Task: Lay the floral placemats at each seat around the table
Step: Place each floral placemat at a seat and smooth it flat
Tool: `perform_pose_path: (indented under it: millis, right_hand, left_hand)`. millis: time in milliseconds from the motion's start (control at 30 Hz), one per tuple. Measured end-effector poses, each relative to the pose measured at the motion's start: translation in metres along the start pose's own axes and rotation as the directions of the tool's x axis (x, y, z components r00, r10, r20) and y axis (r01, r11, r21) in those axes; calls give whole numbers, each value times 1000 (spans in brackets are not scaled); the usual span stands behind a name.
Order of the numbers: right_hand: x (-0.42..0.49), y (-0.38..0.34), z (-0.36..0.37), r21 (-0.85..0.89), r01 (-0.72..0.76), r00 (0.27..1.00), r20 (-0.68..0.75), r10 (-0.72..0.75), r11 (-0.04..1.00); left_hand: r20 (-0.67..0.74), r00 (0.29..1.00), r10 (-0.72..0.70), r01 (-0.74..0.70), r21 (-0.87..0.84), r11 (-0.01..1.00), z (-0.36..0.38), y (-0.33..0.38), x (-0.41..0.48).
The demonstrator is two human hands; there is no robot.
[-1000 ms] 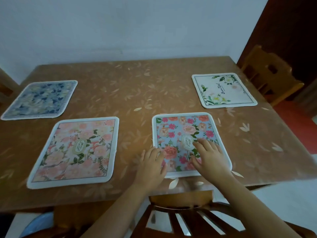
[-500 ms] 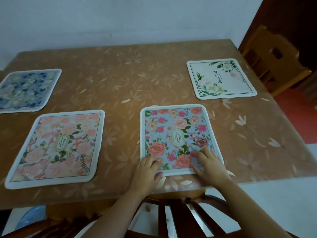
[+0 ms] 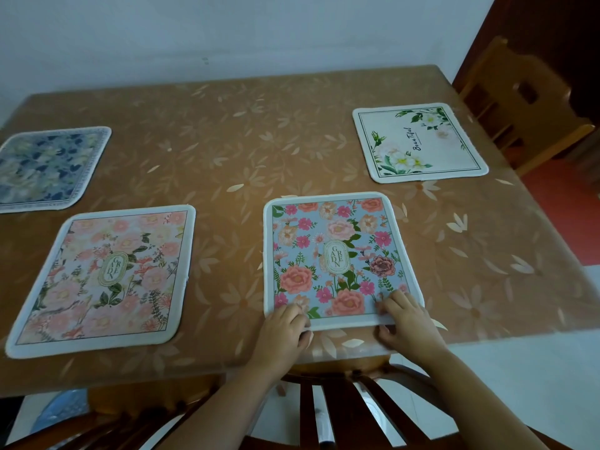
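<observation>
Four floral placemats lie on the brown table (image 3: 324, 151). The blue placemat with pink and orange roses (image 3: 337, 254) sits at the near edge in front of me. My left hand (image 3: 285, 326) holds its near left corner, fingers bent on top and thumb at the edge. My right hand (image 3: 407, 323) pinches its near right corner the same way. A pink floral placemat (image 3: 107, 277) lies to the left, a dark blue one (image 3: 45, 167) at the far left, and a white one with green leaves (image 3: 418, 142) at the far right.
A dark wooden chair back (image 3: 324, 407) stands between me and the table's near edge. A light wooden chair (image 3: 526, 102) stands at the table's right side. A white wall runs behind the table. Red floor shows at the right.
Both hands have slid back from the middle of the blue rose placemat to its near corners, and the fingers have bent onto the edge. The view has dropped and come closer.
</observation>
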State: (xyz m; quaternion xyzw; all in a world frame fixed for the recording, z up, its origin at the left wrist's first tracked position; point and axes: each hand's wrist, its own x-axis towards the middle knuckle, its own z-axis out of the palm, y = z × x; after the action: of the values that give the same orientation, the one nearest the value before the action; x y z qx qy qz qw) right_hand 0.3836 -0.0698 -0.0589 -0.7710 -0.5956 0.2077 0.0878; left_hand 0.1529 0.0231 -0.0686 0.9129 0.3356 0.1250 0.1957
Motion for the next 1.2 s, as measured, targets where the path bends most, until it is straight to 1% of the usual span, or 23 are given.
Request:
perform_pose_path:
  millis: [100,233,333,433,567,667,767,833,900,1000,1067,1133,1200]
  right_hand:
    - [-1,-4,4,18,-2,999,-37,3,1000]
    - [-2,-6,6,80,4,997,-74,2,997]
    - [-1,-5,6,88,9,997,-81,-2,996]
    - [-2,-6,6,85,7,997,-80,0,996]
    - [-1,-11,6,79,11,997,-79,-5,997]
    - [0,-12,6,79,10,997,-74,-4,997]
    - [1,-14,7,73,32,998,-51,-28,997]
    - [2,-17,8,69,39,999,-37,-37,997]
    - [2,-18,9,72,40,999,-36,-38,997]
    - [2,-18,8,78,52,998,-39,-49,996]
    - [1,-18,8,70,58,998,-38,-56,996]
    - [1,-17,9,71,60,997,-62,-55,996]
    - [3,-17,11,66,45,995,-91,-39,997]
  left_hand:
    - [-7,1000,4,-4,11,1000,1,2,1]
    - [22,1000,19,-21,53,998,-1,4,4]
    - [48,999,-24,21,70,997,2,3,3]
    - [59,997,-53,48,75,996,3,1,2]
    - [51,999,-20,16,72,997,-2,1,2]
    - [40,999,-35,33,64,997,0,0,1]
    - [66,995,-76,71,77,994,0,-3,-1]
    - [75,994,-78,72,84,994,-1,-6,-3]
    - [77,994,-78,71,84,994,0,-8,-4]
    - [118,987,-110,99,94,991,0,-9,-2]
    - [121,990,-77,65,97,993,-1,-9,-3]
    - [81,996,-28,21,93,995,1,-11,-5]
    - [52,998,-46,43,63,997,3,-15,-5]
